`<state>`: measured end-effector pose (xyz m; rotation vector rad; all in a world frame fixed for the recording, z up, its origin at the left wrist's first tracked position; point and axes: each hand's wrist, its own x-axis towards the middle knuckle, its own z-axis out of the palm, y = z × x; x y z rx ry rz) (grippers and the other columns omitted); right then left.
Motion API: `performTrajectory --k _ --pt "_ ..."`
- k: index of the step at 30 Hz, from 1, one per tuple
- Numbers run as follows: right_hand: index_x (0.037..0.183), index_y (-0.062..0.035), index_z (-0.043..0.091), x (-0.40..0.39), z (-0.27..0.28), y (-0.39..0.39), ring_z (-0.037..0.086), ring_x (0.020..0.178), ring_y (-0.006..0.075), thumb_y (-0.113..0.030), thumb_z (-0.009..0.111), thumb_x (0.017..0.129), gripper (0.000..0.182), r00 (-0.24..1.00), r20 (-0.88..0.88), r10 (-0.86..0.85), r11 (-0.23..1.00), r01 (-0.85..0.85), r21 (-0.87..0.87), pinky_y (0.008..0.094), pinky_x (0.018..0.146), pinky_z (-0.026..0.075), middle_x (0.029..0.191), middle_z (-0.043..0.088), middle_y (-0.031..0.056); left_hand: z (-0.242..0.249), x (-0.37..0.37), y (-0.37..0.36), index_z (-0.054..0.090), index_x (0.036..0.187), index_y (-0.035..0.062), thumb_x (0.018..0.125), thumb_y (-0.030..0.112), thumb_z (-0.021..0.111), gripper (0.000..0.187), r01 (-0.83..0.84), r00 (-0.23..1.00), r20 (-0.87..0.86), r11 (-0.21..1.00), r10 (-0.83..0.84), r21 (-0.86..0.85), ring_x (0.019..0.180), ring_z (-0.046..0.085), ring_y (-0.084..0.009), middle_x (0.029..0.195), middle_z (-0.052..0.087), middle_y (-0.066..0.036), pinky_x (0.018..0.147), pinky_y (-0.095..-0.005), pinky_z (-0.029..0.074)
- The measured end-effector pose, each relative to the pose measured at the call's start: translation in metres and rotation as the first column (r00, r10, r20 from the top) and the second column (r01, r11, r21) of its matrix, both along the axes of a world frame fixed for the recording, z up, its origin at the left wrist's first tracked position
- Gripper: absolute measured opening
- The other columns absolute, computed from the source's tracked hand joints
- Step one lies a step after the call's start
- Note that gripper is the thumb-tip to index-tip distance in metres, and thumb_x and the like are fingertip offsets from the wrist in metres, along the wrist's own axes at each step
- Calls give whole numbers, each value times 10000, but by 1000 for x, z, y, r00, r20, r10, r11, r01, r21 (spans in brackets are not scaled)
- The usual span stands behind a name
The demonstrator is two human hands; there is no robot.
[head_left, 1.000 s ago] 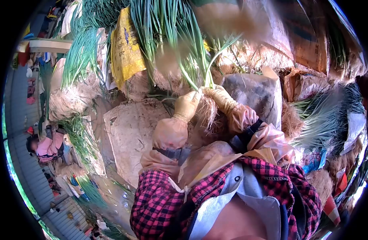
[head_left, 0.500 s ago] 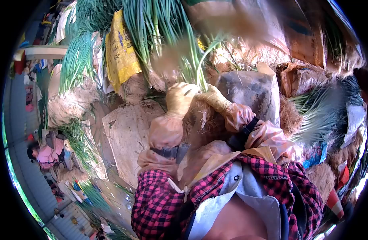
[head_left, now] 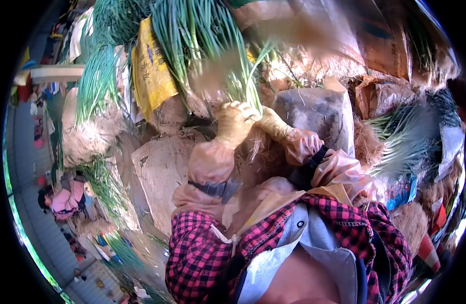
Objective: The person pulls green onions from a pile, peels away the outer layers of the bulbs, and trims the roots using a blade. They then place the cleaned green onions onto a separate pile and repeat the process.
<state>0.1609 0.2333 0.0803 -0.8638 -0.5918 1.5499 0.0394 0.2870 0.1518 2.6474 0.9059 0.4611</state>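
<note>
My left hand, in a pale yellow glove, is closed around the base of a small bunch of spring onions. Close against it, my right hand in a matching glove grips the same bunch from the other side. Green leaves point away from me above the gloves, and thin roots hang below between my wrists. The gloves partly hide the white stems. Just beyond my left hand lies a larger heap of spring onions.
A yellow printed sack lies at the upper left. Near my right forearm is a dirty grey-topped block. More spring onions lie to the right, others to the left. A person in pink is at the far left.
My left hand has shifted slightly right, and its fingers have folded further over the stems. My right hand has barely moved. The bunch stays between both gloves.
</note>
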Motion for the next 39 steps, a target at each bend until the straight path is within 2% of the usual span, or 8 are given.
performTrajectory --k 4,9,10,14,23,27,34,39 --pt "997 11 579 7 29 0 560 786 131 -34 679 733 286 966 159 206 949 -157 -274 253 730 449 876 623 46 2 -33 -20 641 867 101 812 226 642 137 73 630 518 620 579 -781 802 576 -107 858 666 -21 699 -250 449" --pt "1016 -5 607 2 19 4 602 762 145 -94 639 791 244 952 -205 226 890 -287 -354 259 689 476 882 638 73 -18 -22 -9 524 1189 44 857 253 571 395 -375 740 -148 219 656 -901 1252 350 -248 1370 332 -180 1023 -326 311" --pt "1017 3 608 5 30 3 607 742 144 -85 625 806 229 951 -222 216 876 -289 -386 254 676 487 864 641 75 -83 -34 -2 570 1124 60 825 274 610 370 -444 835 -123 525 536 -727 1103 500 -229 1223 497 -173 911 -300 413" --pt "1056 -7 601 5 15 -2 556 805 118 -168 664 793 315 984 77 162 945 -132 -299 249 752 437 942 625 35 -55 -18 21 618 945 71 865 213 559 173 -732 342 -145 166 928 -661 594 557 -110 715 635 -30 570 -220 438" --pt "944 34 610 25 62 17 598 734 167 -70 567 789 192 884 -465 38 931 -201 -306 275 688 500 876 633 105 -64 -122 -129 471 1214 38 829 346 559 501 -100 975 -211 982 65 -162 1064 495 -282 1182 511 -151 929 -397 377" --pt "1016 40 587 51 58 59 594 721 164 -98 552 801 258 890 -457 -10 980 -82 -182 256 653 501 870 632 95 25 -15 -87 44 1390 14 653 393 763 1097 -227 918 163 815 362 -532 1284 209 -320 1406 164 -212 1039 -400 227" --pt "989 19 589 24 77 69 599 723 159 -119 568 826 215 963 -270 -23 923 -83 -377 270 711 500 840 633 94 14 -5 -56 501 1142 91 672 438 728 627 -347 934 161 919 320 185 863 557 -276 880 571 -52 821 -375 440" --pt "1002 -2 576 10 69 61 552 668 131 -112 643 783 254 995 -1 -104 958 100 -269 248 603 466 787 606 50 13 12 -75 515 1182 18 753 197 705 503 -283 750 276 668 602 -689 898 586 -165 1022 620 -79 808 -281 452"
